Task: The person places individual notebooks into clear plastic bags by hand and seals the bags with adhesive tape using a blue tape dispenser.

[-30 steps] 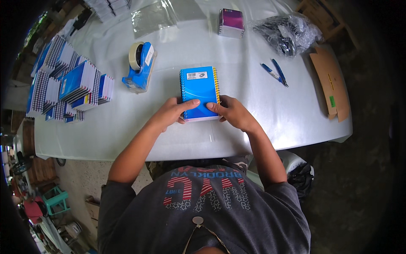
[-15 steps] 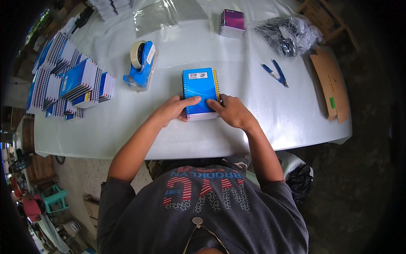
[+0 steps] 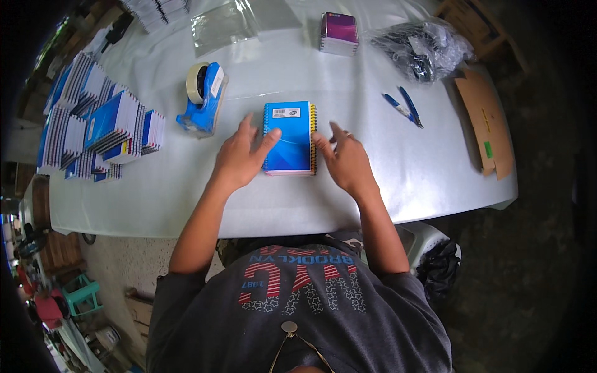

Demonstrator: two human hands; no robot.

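Note:
A small stack of spiral notebooks point(image 3: 288, 140) with a blue cover on top lies on the table in front of me. White labelling sits near its upper edge, and spiral binding shows along both sides. My left hand point(image 3: 241, 153) is beside the stack's left side, fingers spread, the thumb over or against the cover's edge. On the other side my right hand point(image 3: 346, 156) has its fingers apart, the thumb close to the right binding; whether it touches is unclear. Neither hand grips the stack.
A blue tape dispenser point(image 3: 203, 99) stands to the left, with piled notebooks point(image 3: 115, 124) beyond it. Farther back are a clear plastic sheet point(image 3: 224, 28), a purple-covered notebook stack point(image 3: 339, 34) and a plastic bag point(image 3: 423, 50). Blue pens or cutters point(image 3: 404, 108) and cardboard point(image 3: 484, 124) lie right.
Both hands have let go of the notebook stack and opened, the left moving left and the right moving slightly right. The stack now lies flat on the table.

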